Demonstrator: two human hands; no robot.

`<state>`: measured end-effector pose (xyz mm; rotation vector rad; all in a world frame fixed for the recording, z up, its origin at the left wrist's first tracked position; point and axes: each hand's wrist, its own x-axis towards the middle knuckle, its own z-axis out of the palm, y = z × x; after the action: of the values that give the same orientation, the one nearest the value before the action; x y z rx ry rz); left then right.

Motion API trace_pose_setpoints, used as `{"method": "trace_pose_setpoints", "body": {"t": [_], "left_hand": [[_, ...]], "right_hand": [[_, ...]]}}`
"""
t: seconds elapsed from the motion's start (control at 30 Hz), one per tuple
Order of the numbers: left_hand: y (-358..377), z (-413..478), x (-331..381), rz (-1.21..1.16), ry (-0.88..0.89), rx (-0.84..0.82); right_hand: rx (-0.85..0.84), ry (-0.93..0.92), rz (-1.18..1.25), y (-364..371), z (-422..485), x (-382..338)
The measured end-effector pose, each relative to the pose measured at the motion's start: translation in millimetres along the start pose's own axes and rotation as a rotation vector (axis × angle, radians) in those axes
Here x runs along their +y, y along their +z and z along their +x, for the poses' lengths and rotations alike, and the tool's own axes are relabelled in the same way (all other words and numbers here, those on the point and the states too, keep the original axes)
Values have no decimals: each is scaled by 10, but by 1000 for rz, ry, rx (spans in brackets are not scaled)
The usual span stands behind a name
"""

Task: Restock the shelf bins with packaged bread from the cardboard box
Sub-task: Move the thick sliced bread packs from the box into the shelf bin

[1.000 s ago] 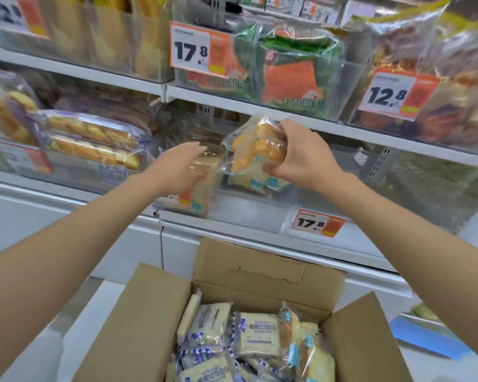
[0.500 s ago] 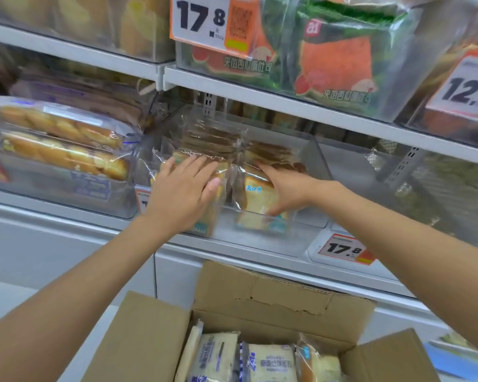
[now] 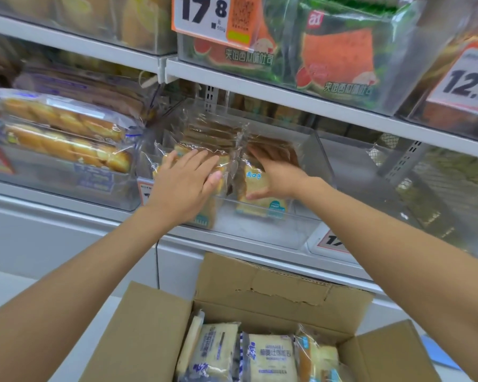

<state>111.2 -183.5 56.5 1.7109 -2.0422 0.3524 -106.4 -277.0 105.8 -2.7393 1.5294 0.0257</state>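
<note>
The L hand (image 3: pixel 182 186) lay flat on the L pack (image 3: pixel 208 216) of sliced bread in the clear bin (image 3: pixel 262 232) on the shelf (image 3: pixel 182 239). Its fingers (image 3: pixel 198 159) were straight & pressed together side by side, thumb alongside, palm covering most of the wrapper. The R hand (image 3: pixel 278 175) was on the R pack (image 3: pixel 260 186) just beside it: fingers reached fairly straight over the pack's top, partly veiled by shiny wrap, w/ the thumb spread apart & lying on the front face under the blue print; nothing looked pinched. Both packs stood upright, side by side & touching, at the bin's front wall, right under the fingers; more packs of the same sort ran back beyond the fingertips. Below both wrists, nearest the viewer, the cardboard box (image 3: pixel 260 288) sat open w/ flaps up, & boxed packs (image 3: pixel 269 359) of pale bread stood on edge inside. Left of the L fingers, in a neighbouring bin, long loaves (image 3: pixel 64 133) lay stacked in clear bags. Above the fingers, on the upper shelf (image 3: pixel 287 99), were green-&-red toast bags (image 3: pixel 338 56) w/ a 17.8 price tag (image 3: pixel 204 15) in front, & far to the R a second price tag (image 3: pixel 464 78). Below the R wrist a third price tag (image 3: pixel 331 241) was partly hidden by the forearm.
</note>
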Motion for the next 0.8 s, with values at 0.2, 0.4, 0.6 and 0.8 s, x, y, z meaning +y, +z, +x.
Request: {"method": "trace_pose_setpoints", "body": {"t": [0.2,0.4,0.6,0.8], "left_hand": [[-334,-7,320,-145,-2,66],[-292,-681,1224,-423,34,-244],[281,-1699,1464,-572,-168,-730],[582,-1923,1447,-627,-273,-847]], "right_hand": [[299,-66,84,-204,-701,-70],[334,-39,309,297,-1953,-58],[-221,218,483,1357,-2920,339],[-578,269,375,2016,-3148,666]]}}
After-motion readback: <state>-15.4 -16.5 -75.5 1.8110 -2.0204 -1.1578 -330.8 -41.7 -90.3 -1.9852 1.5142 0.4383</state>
